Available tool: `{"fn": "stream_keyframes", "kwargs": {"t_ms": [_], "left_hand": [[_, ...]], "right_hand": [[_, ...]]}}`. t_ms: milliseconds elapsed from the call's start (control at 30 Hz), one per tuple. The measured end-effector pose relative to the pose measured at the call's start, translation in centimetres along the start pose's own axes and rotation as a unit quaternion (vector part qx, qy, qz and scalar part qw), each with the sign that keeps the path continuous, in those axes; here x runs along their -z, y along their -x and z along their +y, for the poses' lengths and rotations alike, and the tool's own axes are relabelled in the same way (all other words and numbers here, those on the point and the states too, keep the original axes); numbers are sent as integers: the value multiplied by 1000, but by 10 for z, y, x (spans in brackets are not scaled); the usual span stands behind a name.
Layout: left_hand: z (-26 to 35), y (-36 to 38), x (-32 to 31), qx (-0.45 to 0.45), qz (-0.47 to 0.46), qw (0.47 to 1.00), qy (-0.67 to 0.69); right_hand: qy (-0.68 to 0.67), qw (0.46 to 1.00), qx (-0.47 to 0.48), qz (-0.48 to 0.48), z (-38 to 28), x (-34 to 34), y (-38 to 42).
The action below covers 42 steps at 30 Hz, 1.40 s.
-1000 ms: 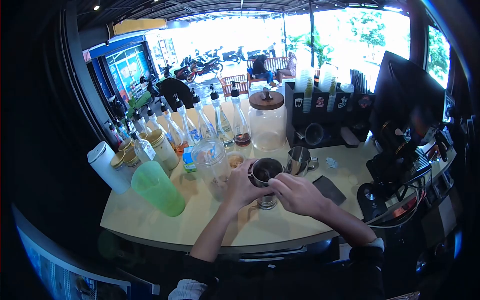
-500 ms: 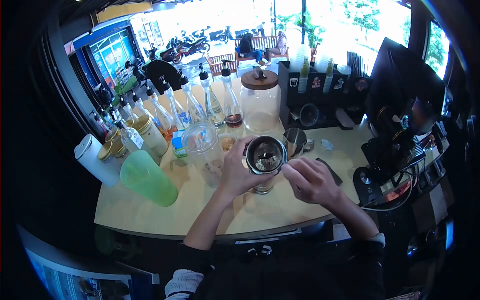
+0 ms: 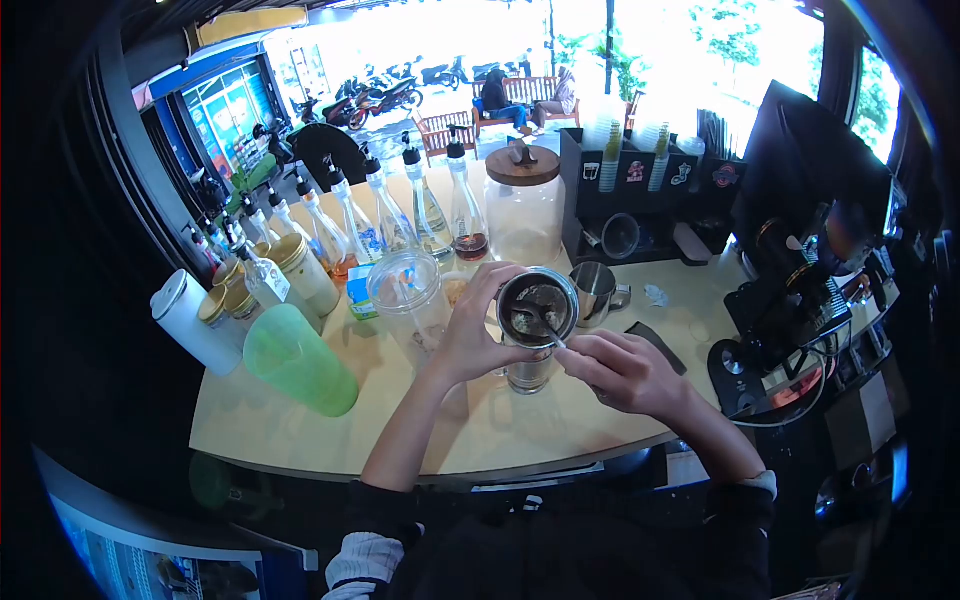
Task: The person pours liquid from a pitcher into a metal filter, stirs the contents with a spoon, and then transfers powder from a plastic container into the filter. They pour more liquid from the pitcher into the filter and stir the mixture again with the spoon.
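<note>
My left hand (image 3: 472,342) is wrapped round the near-left side of a metal-rimmed cup (image 3: 540,290) with a dark inside. Something dark with pale specks lies in it. Pinched in my right hand (image 3: 625,373) is a spoon (image 3: 545,323), its bowl down inside the cup. Directly below the cup in this view stands a clear glass (image 3: 530,376), its upper part hidden. A steel pitcher (image 3: 594,293) is just behind to the right. Left of my left hand stands a clear plastic jug (image 3: 405,290) with a lid.
A green translucent pitcher (image 3: 300,360) stands at the counter's left. Several pump bottles (image 3: 430,215) line the back, beside a wood-lidded glass jar (image 3: 524,205). A black cup organizer (image 3: 640,175) is back right, with a dark machine (image 3: 800,290) at the right. People sit on a bench outside.
The spoon now shows in the cup, its bowl in the contents; my right hand has turned and moved slightly down. My left hand keeps its hold.
</note>
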<state>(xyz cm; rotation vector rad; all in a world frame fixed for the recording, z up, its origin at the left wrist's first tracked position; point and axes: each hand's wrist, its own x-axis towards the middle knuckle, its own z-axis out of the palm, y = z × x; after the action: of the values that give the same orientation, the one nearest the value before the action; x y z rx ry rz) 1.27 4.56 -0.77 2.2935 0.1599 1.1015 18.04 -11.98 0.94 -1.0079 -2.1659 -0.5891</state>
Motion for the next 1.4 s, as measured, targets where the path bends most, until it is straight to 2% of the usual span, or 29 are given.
{"fn": "stream_keyframes", "kwargs": {"t_ms": [67, 233, 300, 367, 433, 567, 633, 733, 867, 967, 1033, 1167, 1233, 1400], "left_hand": [[-1, 0, 3, 14, -11, 1000, -3], [-2, -4, 10, 1, -48, 999, -2], [1, -6, 13, -9, -56, 998, -4], [1, -7, 15, -17, -65, 998, -4], [-1, -6, 15, -11, -61, 998, 8], [-2, -7, 17, -3, -71, 997, 11], [-8, -6, 16, -21, -75, 997, 30], [-9, -7, 18, -36, -76, 996, 30], [-10, -8, 19, -39, -86, 995, 16], [-5, -9, 20, -56, -86, 994, 22], [-2, -11, 20, -54, -92, 994, 3], [2, -11, 21, -47, -94, 994, 5], [5, -12, 20, -49, -98, 994, -15], [1, -11, 21, -35, -109, 993, -13]], "right_hand": [[29, 999, -2, -23, 3, 4, -1], [8, 999, -8, -35, 8, 6, 0], [-12, 998, 25, -50, 3, 8, -5], [6, 999, 21, -26, 10, 8, -4], [5, 999, -7, -51, 14, 10, -2], [-28, 996, 33, -75, 5, 11, -8], [-13, 998, 19, -56, 12, 9, -6], [-46, 996, -67, -44, 11, 9, -7], [-110, 990, -71, -50, 4, 10, -9], [-118, 986, -119, -23, 10, 13, -12], [-239, 954, -178, -40, 12, 16, -15], [-262, 941, -212, -22, 20, 16, -13], [-383, 872, -304, -7, 22, 16, -13], [-448, 826, -341, 0, 28, 17, -12]]}}
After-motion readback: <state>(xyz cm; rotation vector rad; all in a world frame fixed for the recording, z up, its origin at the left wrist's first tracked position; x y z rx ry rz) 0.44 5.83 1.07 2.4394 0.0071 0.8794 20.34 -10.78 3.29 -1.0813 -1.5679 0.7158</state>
